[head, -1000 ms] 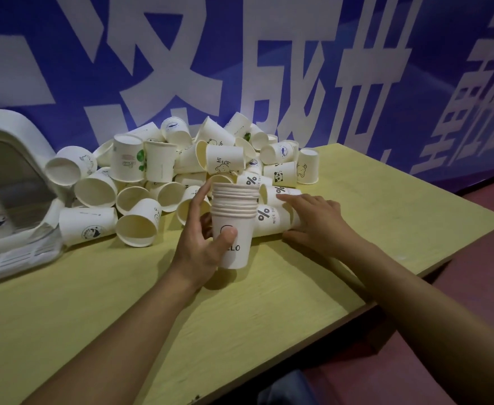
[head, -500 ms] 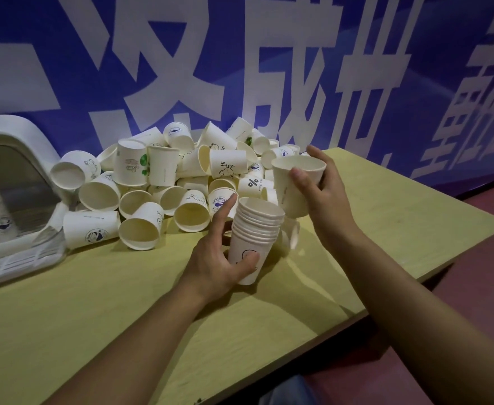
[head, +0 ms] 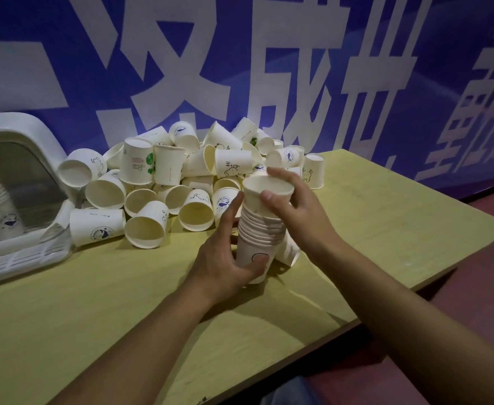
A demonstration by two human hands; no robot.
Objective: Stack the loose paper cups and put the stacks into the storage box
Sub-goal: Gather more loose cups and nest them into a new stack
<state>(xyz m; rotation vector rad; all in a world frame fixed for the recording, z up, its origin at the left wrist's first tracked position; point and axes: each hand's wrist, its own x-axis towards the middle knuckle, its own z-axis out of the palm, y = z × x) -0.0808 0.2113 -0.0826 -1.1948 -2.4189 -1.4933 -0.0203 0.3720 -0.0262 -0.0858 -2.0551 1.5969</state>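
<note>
Paper cup stack [head: 259, 229] in left hand [head: 225, 258] grip; right hand [head: 295, 206] pinches top cup [head: 267, 190].

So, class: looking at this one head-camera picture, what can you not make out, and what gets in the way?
- Base of the stack: covered by the left hand.
- Cup count in the pile: cups hide one another.
- Storage box: cut off by the left edge; its contents are blurred behind the clear wall.
- Top cup, whether fully seated: right hand covers it.

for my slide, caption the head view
Right hand seats a paper cup onto the stack gripped by left hand.
</note>
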